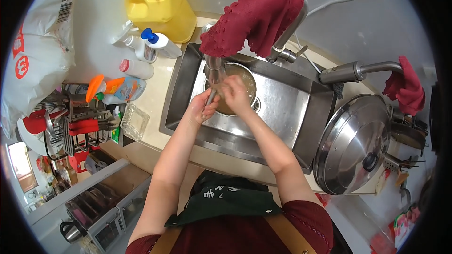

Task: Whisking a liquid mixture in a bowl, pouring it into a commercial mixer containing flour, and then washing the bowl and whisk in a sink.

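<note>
Over the left part of the steel sink [282, 108], my left hand [202, 107] is closed on a slim grey utensil [211, 97] whose kind I cannot make out. My right hand [236, 95] is beside its upper end, with fingers smeared by motion. Whether they grip it does not show. Water [215, 68] runs from the tap down to the hands. Below them, a round metal pot [254, 87] holds cloudy brownish water, partly hidden by my hands. A dark red cloth [259, 16] hangs over the tap's neck.
Left of the sink are a yellow pump jug [181, 11], a white bottle with blue pump [162, 44], an orange-topped spray bottle [125, 88] and a glass dish [135, 121]. A large steel lid [351, 146] leans right of the sink. A utensil rack [77, 124] stands far left.
</note>
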`<action>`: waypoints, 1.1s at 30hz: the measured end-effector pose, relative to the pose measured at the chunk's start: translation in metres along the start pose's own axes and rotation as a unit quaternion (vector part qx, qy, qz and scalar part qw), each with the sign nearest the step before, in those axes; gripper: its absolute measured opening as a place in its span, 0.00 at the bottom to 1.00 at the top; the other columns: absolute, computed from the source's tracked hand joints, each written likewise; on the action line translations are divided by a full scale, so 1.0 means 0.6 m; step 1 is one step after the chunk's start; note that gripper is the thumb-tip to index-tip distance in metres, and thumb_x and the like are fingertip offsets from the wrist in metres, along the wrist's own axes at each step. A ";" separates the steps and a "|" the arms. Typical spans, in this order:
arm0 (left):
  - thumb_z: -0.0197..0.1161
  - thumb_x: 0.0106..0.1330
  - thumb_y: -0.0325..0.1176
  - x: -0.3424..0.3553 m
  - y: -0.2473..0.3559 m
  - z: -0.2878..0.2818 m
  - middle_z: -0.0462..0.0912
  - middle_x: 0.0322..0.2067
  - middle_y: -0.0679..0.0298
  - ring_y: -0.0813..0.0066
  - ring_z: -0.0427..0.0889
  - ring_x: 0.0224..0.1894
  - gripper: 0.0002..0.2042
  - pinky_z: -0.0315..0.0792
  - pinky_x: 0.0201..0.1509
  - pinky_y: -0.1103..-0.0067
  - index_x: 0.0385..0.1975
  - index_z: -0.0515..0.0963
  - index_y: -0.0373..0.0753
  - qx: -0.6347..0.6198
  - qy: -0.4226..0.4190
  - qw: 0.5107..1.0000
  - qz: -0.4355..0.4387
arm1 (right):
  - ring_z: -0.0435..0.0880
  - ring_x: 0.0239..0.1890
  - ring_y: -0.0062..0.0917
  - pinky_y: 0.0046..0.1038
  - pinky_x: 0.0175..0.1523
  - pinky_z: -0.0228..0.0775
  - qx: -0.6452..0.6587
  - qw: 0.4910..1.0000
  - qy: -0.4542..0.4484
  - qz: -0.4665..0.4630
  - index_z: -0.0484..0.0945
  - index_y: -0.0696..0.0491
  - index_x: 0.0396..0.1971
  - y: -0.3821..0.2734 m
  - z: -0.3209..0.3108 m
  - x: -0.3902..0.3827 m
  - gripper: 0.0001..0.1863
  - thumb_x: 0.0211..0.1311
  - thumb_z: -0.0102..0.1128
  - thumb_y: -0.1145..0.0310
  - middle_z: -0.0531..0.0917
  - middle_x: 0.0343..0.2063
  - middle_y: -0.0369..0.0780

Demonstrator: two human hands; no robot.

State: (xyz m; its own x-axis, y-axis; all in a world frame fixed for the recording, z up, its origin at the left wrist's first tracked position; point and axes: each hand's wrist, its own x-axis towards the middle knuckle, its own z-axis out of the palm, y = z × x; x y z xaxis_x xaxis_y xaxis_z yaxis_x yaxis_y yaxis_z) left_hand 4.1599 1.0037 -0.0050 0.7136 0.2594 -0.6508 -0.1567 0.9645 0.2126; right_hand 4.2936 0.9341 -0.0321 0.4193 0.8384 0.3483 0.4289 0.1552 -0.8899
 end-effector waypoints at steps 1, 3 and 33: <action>0.37 0.66 0.42 0.010 0.002 0.002 0.56 0.07 0.71 0.85 0.52 0.05 0.17 0.48 0.05 0.89 0.23 0.65 0.36 0.034 -0.042 0.998 -0.023 | 0.72 0.39 0.37 0.30 0.44 0.64 -0.018 0.998 0.029 0.047 0.71 0.58 0.36 0.000 -0.012 -0.003 0.13 0.46 0.53 0.77 0.71 0.33 0.46; 0.38 0.65 0.38 0.031 0.003 0.014 0.57 0.08 0.70 0.85 0.53 0.05 0.15 0.50 0.04 0.91 0.32 0.66 0.31 0.057 -0.094 0.992 -0.056 | 0.72 0.39 0.35 0.29 0.45 0.64 0.007 0.988 0.113 0.104 0.71 0.58 0.36 0.017 -0.028 -0.015 0.13 0.46 0.54 0.76 0.72 0.34 0.45; 0.52 0.55 0.20 -0.007 -0.042 0.014 0.70 0.30 0.67 0.84 0.67 0.31 0.23 0.60 0.30 0.88 0.53 0.62 0.33 0.464 0.158 0.841 0.229 | 0.69 0.39 0.41 0.36 0.41 0.63 -0.172 0.979 0.114 -0.009 0.71 0.55 0.37 0.017 -0.008 0.075 0.15 0.45 0.51 0.78 0.70 0.35 0.47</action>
State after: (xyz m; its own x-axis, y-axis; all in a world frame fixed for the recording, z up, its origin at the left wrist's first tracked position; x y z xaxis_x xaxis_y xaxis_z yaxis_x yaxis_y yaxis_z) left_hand 4.1666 0.9777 -0.0018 0.4841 0.7348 -0.4751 0.3384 0.3434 0.8761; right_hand 4.3208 0.9712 -0.0242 0.5602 0.6928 0.4541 0.6647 -0.0488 -0.7455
